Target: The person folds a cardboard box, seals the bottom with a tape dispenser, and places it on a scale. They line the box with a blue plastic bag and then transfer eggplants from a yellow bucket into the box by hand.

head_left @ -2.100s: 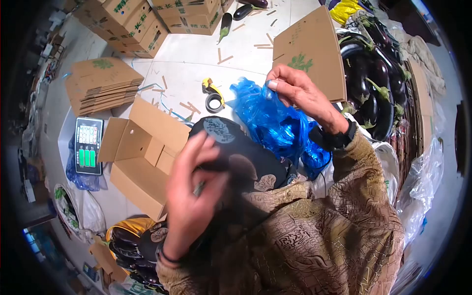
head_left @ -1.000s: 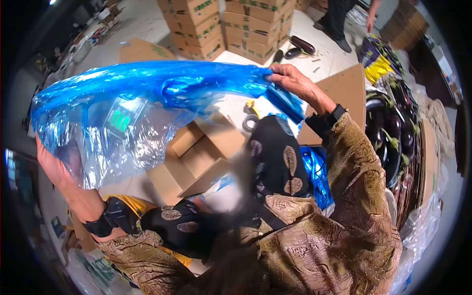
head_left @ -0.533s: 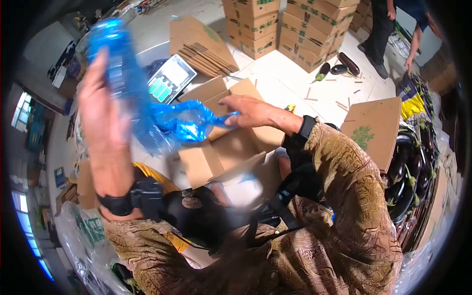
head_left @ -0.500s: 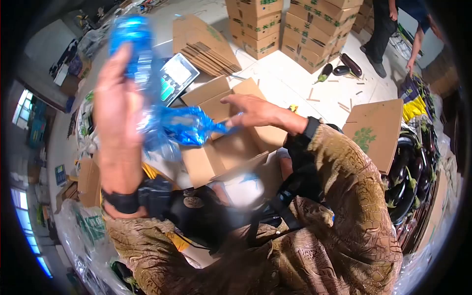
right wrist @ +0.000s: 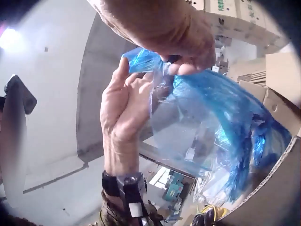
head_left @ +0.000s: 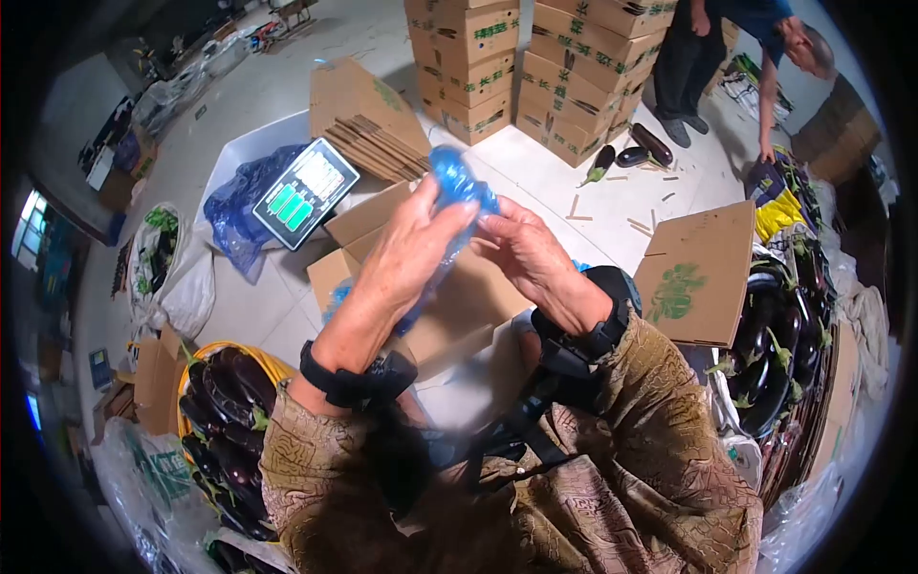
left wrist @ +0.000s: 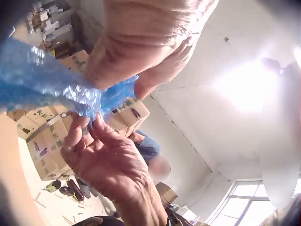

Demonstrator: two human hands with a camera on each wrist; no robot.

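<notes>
You held the blue plastic bag up in front of you, above the open cardboard box, with both hands grasping it. Your left hand gripped the bunched film, its thumb pressed along it, and your right hand pinched it between thumb and fingers just beside the left. In the right wrist view, a thin, clear blue part of the bag hung from your hands and spread out near a cardboard edge; whether it touched the cardboard, you could not tell from there.

Beyond the box, to the left, the scale showed a lit display with green blocks, next to a crumpled dark blue plastic sheet. Flattened cartons lay piled behind it, and two stacks of printed boxes stood further back. Three loose eggplants lay on the floor in front of those stacks, among thin cardboard strips. More eggplants filled a yellow-rimmed container at your left, and a large heap of eggplants was at your right, beside a cardboard panel with a green leaf print. Another person bent forward at the far right, one arm reaching down.
</notes>
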